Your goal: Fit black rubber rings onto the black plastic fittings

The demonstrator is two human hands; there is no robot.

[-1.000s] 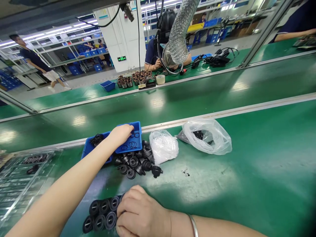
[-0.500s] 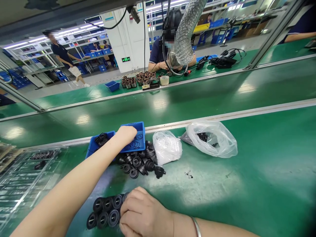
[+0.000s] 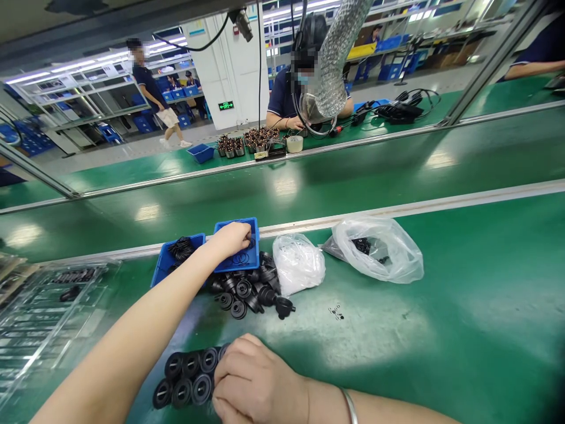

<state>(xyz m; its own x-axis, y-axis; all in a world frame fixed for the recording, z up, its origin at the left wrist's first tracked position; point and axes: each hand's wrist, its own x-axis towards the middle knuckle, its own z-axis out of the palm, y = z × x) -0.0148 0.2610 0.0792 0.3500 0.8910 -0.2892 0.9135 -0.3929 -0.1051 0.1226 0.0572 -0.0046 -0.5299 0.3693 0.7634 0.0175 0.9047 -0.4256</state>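
Edges: your trays sat against the metal rail [image 3: 353, 215] on the far side of the green workbench [image 3: 463, 330], which ran on past the bags to your right.
Left hand [image 3: 232, 238]: fingers pressed together, curled over a blue tray [image 3: 253, 259] holding black O-rings [image 3: 241, 258]; you could not tell if they pinched anything.
Right hand [image 3: 258, 377]: fingers pressed together on seven showing black rubber caps [image 3: 191, 364], in two rows.
Containers: two trays, the second blue tray [image 3: 166, 270] holding coiled black rings [image 3: 180, 248]; two bags, a white plastic bag [image 3: 298, 265] and a clear plastic bag [image 3: 391, 259] holding black parts [image 3: 362, 246].
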